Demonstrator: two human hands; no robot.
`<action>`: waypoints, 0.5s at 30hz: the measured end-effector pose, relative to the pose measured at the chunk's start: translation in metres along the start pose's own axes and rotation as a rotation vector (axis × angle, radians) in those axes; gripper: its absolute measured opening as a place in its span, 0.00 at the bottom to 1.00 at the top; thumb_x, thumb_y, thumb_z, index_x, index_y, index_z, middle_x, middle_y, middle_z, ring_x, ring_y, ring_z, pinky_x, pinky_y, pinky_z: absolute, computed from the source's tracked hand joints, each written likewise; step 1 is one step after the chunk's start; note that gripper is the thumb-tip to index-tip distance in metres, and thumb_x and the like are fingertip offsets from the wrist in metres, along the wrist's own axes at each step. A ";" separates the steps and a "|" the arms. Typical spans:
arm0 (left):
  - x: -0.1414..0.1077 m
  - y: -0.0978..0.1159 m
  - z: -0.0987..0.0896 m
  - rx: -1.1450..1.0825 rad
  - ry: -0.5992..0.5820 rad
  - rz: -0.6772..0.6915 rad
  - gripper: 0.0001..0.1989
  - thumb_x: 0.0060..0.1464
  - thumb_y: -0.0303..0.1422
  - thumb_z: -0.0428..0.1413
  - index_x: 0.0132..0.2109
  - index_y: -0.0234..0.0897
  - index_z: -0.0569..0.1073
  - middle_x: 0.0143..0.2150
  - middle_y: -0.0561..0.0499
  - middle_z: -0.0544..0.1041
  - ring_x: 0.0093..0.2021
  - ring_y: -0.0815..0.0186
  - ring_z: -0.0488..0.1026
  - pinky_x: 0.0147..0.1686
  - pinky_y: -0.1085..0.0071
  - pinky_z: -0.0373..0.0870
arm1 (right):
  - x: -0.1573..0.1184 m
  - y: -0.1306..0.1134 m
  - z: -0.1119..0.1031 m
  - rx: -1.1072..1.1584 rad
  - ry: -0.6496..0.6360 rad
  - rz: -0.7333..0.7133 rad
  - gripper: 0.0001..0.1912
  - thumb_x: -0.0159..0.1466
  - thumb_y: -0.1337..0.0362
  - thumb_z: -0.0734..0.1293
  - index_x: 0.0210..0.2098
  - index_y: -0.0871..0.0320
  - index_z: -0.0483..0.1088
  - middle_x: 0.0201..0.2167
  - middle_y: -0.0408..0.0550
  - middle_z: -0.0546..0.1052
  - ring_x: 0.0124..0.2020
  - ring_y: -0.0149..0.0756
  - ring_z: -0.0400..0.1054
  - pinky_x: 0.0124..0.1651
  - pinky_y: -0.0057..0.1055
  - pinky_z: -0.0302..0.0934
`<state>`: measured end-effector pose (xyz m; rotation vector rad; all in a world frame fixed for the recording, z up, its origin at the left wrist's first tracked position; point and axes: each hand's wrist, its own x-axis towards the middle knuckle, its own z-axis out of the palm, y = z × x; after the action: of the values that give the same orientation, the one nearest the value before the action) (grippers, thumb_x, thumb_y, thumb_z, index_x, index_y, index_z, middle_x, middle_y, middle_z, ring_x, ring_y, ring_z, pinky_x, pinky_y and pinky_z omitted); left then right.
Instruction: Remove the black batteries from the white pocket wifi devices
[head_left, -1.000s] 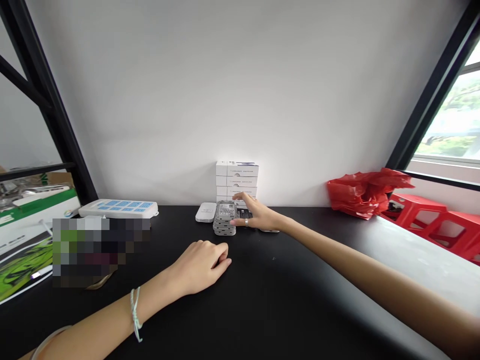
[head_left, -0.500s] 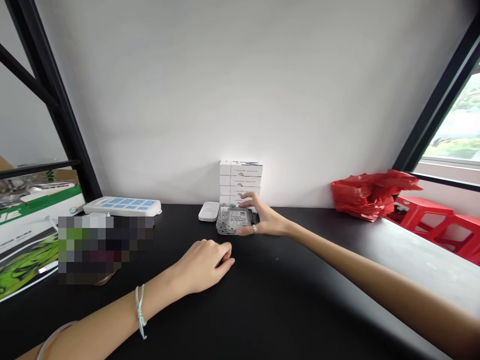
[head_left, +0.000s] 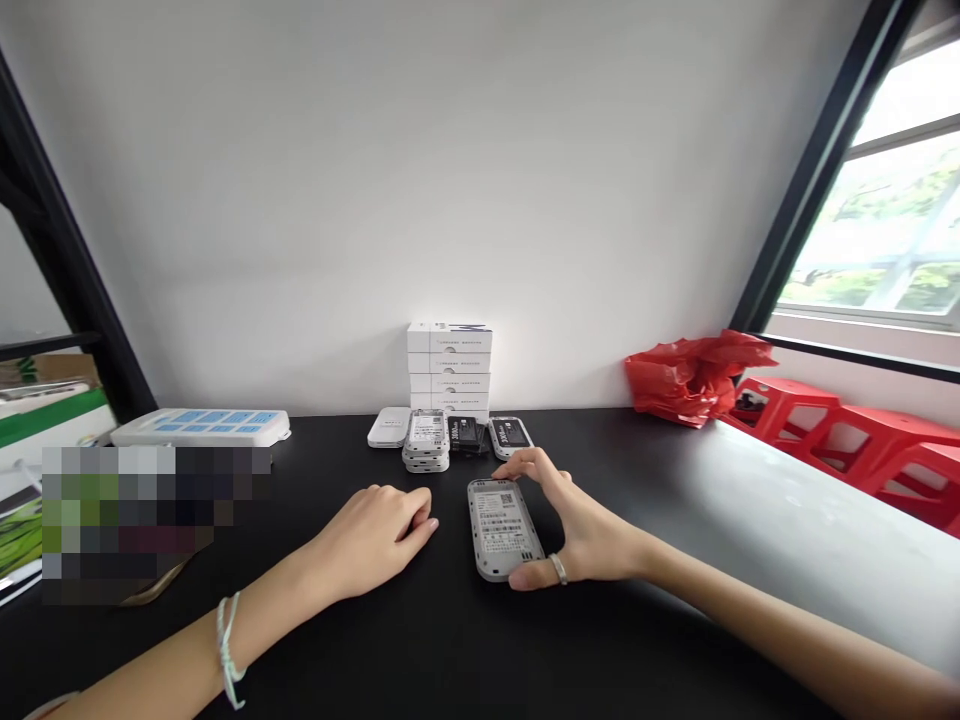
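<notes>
My right hand (head_left: 574, 525) grips an opened white device shell (head_left: 504, 530) by its ends, thumb at the near end and fingers at the far end. The shell's labelled, battery-less inside faces up. My left hand (head_left: 386, 537) rests on the black table with its fingers curled, left of the shell; nothing shows in it. Farther back stand a stack of similar open shells (head_left: 427, 440), black batteries (head_left: 466, 434), a shell with a black battery in it (head_left: 511, 437) and a closed white device (head_left: 389, 427).
Several stacked white boxes (head_left: 450, 362) stand against the wall. A white case with blue labels (head_left: 202, 427) and a blurred-out patch lie at the left. A red plastic bag (head_left: 686, 378) sits at the back right, near red stools (head_left: 862, 430).
My right hand has brought a shell from the stack toward me, onto the near part of the table. The view has turned to the right. My left hand keeps its curled pose.
</notes>
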<state>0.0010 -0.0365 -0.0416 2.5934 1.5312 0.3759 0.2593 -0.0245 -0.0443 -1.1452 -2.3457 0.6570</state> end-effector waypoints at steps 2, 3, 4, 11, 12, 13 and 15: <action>0.000 0.002 -0.002 0.003 -0.014 -0.018 0.13 0.60 0.38 0.44 0.29 0.40 0.63 0.21 0.55 0.68 0.22 0.66 0.65 0.24 0.71 0.52 | 0.001 0.001 0.002 0.007 0.012 -0.015 0.45 0.41 0.46 0.76 0.52 0.51 0.54 0.53 0.49 0.61 0.52 0.51 0.57 0.54 0.48 0.53; 0.000 0.002 -0.002 0.005 -0.021 -0.025 0.14 0.60 0.39 0.43 0.28 0.40 0.63 0.21 0.55 0.67 0.22 0.66 0.65 0.24 0.71 0.52 | 0.001 0.002 0.003 0.009 0.017 -0.019 0.45 0.41 0.46 0.76 0.52 0.51 0.55 0.52 0.49 0.61 0.51 0.50 0.57 0.54 0.48 0.53; 0.000 0.003 -0.003 0.009 -0.024 -0.030 0.14 0.60 0.39 0.43 0.28 0.40 0.63 0.20 0.55 0.67 0.22 0.66 0.65 0.24 0.71 0.52 | 0.002 0.003 0.003 0.012 0.018 -0.018 0.46 0.40 0.45 0.76 0.52 0.51 0.55 0.52 0.49 0.61 0.51 0.50 0.57 0.54 0.48 0.53; 0.001 0.004 -0.003 0.043 -0.030 -0.021 0.13 0.60 0.39 0.43 0.28 0.40 0.61 0.19 0.57 0.65 0.21 0.66 0.63 0.24 0.72 0.51 | 0.000 0.005 0.004 0.033 -0.034 0.025 0.49 0.41 0.43 0.75 0.56 0.50 0.53 0.55 0.50 0.60 0.53 0.52 0.54 0.54 0.46 0.54; 0.001 0.004 -0.003 0.041 -0.032 -0.021 0.13 0.60 0.39 0.44 0.28 0.40 0.61 0.19 0.57 0.64 0.21 0.66 0.63 0.24 0.72 0.51 | 0.000 0.005 0.004 0.029 -0.041 0.029 0.50 0.41 0.43 0.75 0.56 0.51 0.52 0.55 0.50 0.60 0.53 0.52 0.54 0.54 0.46 0.54; 0.001 0.003 -0.003 0.038 -0.033 -0.020 0.13 0.60 0.38 0.44 0.28 0.40 0.61 0.19 0.57 0.64 0.21 0.67 0.63 0.24 0.72 0.51 | 0.000 0.005 0.003 0.023 -0.047 0.032 0.50 0.41 0.43 0.75 0.56 0.51 0.52 0.56 0.51 0.59 0.54 0.52 0.54 0.54 0.46 0.54; 0.000 0.003 -0.003 0.031 -0.035 -0.019 0.13 0.60 0.38 0.44 0.28 0.40 0.61 0.19 0.57 0.64 0.21 0.67 0.62 0.24 0.72 0.51 | 0.000 0.005 0.003 0.010 -0.054 0.031 0.52 0.40 0.42 0.75 0.57 0.51 0.52 0.56 0.51 0.59 0.53 0.52 0.54 0.54 0.46 0.54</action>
<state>0.0028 -0.0379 -0.0379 2.5920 1.5614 0.3058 0.2605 -0.0221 -0.0491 -1.1754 -2.3712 0.7176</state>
